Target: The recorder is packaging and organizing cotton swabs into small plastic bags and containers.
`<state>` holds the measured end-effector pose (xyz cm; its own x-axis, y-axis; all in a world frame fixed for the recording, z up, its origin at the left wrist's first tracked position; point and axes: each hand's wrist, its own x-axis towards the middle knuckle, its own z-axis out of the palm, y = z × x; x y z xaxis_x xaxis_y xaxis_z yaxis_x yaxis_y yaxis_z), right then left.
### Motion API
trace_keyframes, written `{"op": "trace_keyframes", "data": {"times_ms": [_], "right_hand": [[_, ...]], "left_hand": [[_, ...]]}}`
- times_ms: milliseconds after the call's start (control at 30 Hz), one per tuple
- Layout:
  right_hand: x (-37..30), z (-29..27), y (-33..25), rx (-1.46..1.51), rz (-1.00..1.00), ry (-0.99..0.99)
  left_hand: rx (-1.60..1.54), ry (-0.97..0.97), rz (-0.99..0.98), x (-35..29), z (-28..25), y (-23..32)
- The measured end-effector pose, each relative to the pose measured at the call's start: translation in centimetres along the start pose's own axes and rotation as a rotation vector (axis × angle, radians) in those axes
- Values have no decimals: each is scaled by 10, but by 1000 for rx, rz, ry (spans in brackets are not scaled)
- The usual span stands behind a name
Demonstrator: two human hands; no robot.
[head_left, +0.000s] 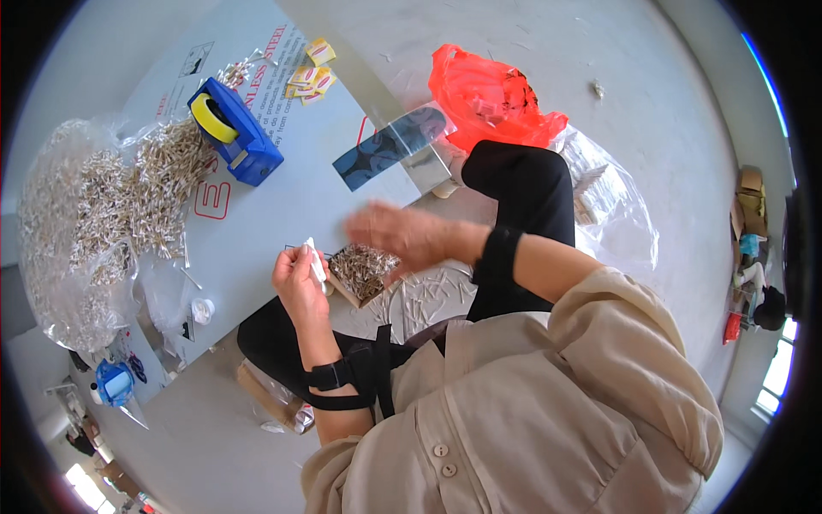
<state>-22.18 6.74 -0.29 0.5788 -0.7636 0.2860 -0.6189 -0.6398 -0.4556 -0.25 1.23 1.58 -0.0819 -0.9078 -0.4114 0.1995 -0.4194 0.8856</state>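
In the head view, the table [287, 206] carries red and dark printed lettering on its pale surface, and small red print marks the yellow packets [308, 81] by its right edge. The left hand [301, 276] pinches a narrow white piece [315, 260] just beyond the table's near edge. The right hand [398, 236] is blurred, fingers extended beside a small box [346, 293] of cotton swabs near that edge; whether it grips anything cannot be told. A blue tape dispenser [257, 164] stands farther in.
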Motion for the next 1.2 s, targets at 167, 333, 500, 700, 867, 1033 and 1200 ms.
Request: {"op": "trace_keyframes", "data": {"times_ms": [167, 333, 500, 700, 867, 1033, 1200], "right_hand": [[-9, -11, -18, -76, 151, 107], [-14, -17, 24, -324, 493, 71], [-20, -19, 27, -278, 539, 75], [-18, -21, 13, -330, 589, 17], [-21, -11, 4, -362, 655, 47], [-22, -22, 21, -310, 602, 227], [-15, -44, 76, 575, 1569, 1290]], "left_hand": [[31, 24, 5, -1, -2, 0], [64, -34, 2, 1, 4, -3], [72, -3, 12, -1, 7, -3], [94, -20, 5, -1, 7, -6], [92, -33, 1, 0, 8, -9], [112, -9, -21, 0, 9, -8], [142, -38, -16, 0, 8, -11]]}}
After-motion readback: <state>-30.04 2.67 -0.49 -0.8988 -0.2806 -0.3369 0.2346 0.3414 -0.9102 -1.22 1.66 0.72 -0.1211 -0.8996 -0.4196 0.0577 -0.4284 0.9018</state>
